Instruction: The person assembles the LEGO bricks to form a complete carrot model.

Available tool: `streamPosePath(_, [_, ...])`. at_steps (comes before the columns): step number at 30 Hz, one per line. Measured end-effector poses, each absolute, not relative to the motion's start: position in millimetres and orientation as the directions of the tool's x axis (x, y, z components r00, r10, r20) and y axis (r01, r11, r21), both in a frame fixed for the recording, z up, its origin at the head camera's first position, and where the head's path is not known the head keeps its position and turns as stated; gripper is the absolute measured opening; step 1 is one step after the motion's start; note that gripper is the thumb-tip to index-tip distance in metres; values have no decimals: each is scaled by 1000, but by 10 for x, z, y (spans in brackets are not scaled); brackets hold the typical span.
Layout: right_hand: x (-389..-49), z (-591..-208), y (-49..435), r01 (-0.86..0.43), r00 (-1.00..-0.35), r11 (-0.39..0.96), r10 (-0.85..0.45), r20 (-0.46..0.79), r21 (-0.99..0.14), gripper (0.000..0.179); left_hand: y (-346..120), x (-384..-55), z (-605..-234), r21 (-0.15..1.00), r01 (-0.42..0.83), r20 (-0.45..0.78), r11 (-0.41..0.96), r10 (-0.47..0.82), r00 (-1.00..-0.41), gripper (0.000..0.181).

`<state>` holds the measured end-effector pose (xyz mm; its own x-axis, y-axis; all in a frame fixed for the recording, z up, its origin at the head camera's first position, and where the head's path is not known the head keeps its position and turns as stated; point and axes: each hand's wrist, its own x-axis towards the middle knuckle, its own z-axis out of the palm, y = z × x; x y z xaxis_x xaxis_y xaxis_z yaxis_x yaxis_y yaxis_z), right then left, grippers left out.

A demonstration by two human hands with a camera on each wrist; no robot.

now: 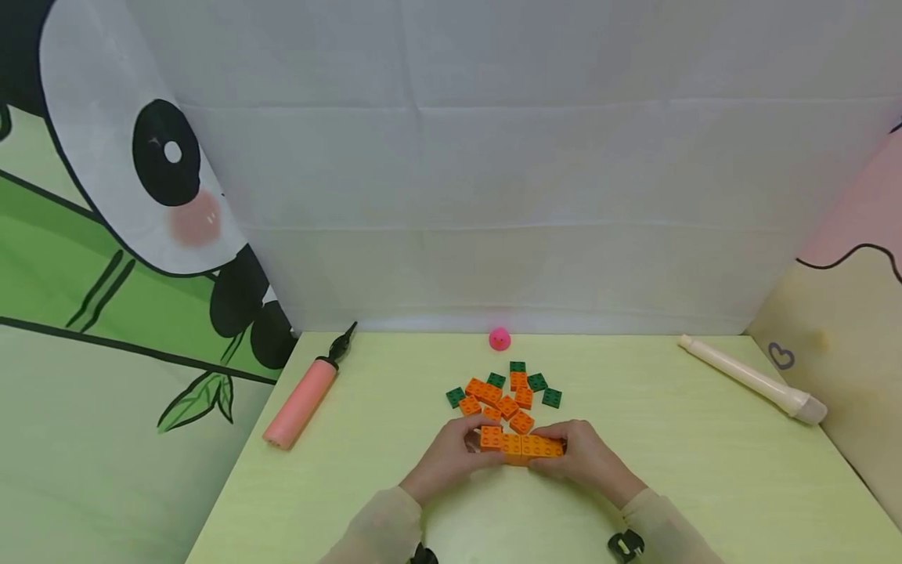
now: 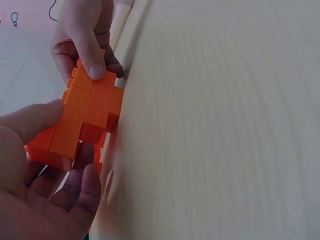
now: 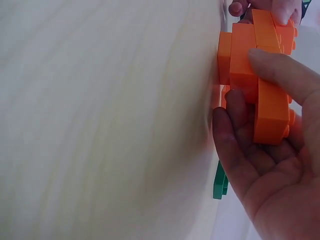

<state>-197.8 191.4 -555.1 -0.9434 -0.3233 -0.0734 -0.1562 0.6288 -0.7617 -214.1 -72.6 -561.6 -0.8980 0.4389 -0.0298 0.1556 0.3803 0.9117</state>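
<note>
Both hands hold a built-up block of orange toy bricks at the middle of the table. My left hand grips its left end, with the thumb on the near side. The right hand grips the other end between thumb and fingers. In the left wrist view the joined bricks form stacked, staggered layers with studs facing away from the palm side. The right wrist view shows the right thumb pressed on a brick. Just beyond the hands lie several loose orange bricks and green bricks.
A pink hand pump with a black nozzle lies at the left of the table. At the right edge lies a long pale tube. A small round pink object sits at the back, before a white cloth wall.
</note>
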Motion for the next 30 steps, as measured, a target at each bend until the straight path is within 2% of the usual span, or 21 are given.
streamPosePath(9, [-1999, -5566, 1903, -165, -947, 630, -317, -58, -759, 49, -717, -2158, -5658, 937, 112, -38, 331, 416, -909, 45])
streamPosePath(19, [-2033, -5514, 1908, -173, -933, 625, -352, -77, -761, 50, -737, -2174, -5638, 936, 83, -68, 342, 407, -911, 45])
streamPosePath(24, [-2099, -5420, 1917, -154, -939, 601, -337, -74, -784, 37, -755, -2190, -5643, 936, 67, -85, 346, 405, -910, 45])
streamPosePath(30, [-2194, -5333, 1858, -124, -972, 646, -233, -40, -753, 16, -768, -2212, -5622, 940, 59, -93, 336, 418, -904, 44])
